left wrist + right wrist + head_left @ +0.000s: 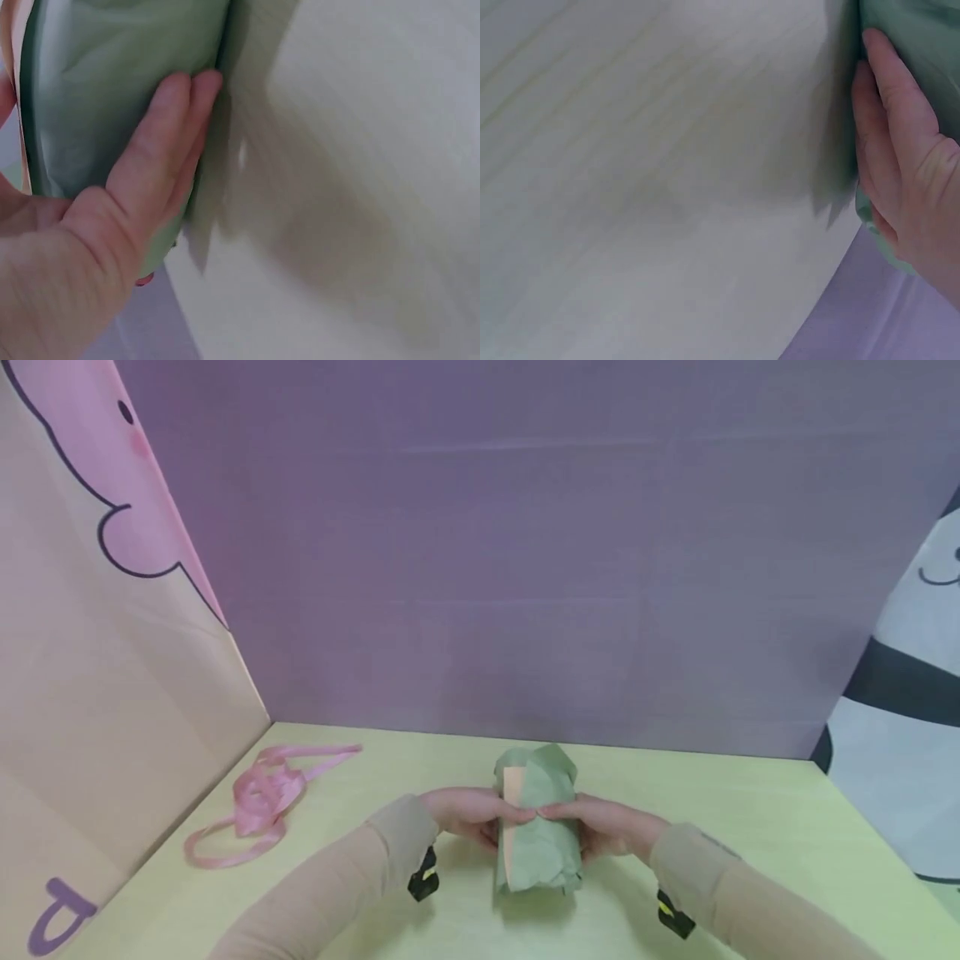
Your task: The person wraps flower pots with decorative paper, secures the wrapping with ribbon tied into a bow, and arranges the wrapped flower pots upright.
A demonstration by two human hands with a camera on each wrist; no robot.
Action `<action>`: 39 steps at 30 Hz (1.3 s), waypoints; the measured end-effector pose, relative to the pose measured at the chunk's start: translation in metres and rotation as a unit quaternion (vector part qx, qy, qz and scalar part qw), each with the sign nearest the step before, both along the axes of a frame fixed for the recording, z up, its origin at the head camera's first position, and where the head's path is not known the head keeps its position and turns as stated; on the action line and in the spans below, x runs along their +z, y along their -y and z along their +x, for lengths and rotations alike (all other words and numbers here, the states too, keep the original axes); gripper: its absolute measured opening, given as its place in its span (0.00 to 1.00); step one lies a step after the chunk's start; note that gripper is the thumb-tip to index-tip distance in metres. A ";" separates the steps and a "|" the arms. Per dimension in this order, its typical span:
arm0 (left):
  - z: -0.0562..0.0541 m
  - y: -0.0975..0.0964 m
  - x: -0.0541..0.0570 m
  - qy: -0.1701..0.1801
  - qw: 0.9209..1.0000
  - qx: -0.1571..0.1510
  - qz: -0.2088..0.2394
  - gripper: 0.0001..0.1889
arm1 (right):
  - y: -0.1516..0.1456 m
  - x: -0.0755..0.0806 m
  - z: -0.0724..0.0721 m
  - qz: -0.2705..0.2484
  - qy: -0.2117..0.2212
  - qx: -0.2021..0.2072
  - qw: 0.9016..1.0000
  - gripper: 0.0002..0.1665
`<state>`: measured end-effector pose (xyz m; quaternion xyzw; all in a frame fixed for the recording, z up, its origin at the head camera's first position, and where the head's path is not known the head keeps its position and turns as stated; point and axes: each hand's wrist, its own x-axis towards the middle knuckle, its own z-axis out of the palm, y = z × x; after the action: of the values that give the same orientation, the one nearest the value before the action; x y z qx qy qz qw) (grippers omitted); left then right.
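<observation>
A bundle wrapped in sage-green paper, with a peach strip along its left side, stands out from the pale yellow table in the head view. My left hand grips its left side, thumb across the front. From the other side my right hand holds it the same way, and the two thumb tips nearly meet at the middle. In the left wrist view, fingers lie along the green paper. Fingers of the right hand press its opposite side in the right wrist view. What the paper encloses is hidden.
A loose heap of pink ribbon lies on the table at the left, one end trailing toward the back. Behind the table rises a purple backdrop; printed panels stand at the left and right.
</observation>
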<state>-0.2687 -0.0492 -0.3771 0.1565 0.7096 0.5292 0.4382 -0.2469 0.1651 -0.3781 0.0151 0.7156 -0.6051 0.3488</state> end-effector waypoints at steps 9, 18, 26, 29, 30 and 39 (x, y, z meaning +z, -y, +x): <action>-0.001 -0.003 0.000 -0.002 1.000 -0.012 0.000 0.22 | -0.009 -0.007 0.003 -0.008 -0.006 0.012 1.000 0.46; 0.004 -0.003 -0.007 -0.016 0.999 0.013 -0.034 0.24 | -0.009 0.017 0.010 0.334 -0.310 0.032 0.890 0.40; 0.011 -0.009 -0.013 -0.032 0.999 0.034 -0.020 0.27 | -0.015 0.008 0.005 0.223 -0.532 0.115 0.809 0.21; 0.013 -0.011 -0.015 -0.033 0.999 0.031 -0.020 0.28 | -0.020 -0.001 0.004 0.183 -0.495 0.104 0.843 0.23; 0.013 -0.011 -0.015 -0.034 0.999 0.034 -0.020 0.28 | -0.021 -0.003 0.004 0.177 -0.487 0.101 0.849 0.24; 0.013 -0.007 -0.011 -0.043 0.997 0.055 -0.037 0.31 | -0.017 0.001 0.005 0.192 -0.501 0.130 0.834 0.24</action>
<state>-0.2554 -0.0417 -0.3885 0.1234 0.7544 0.5186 0.3830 -0.2421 0.1823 -0.3769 -0.3167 0.8895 -0.3292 0.0084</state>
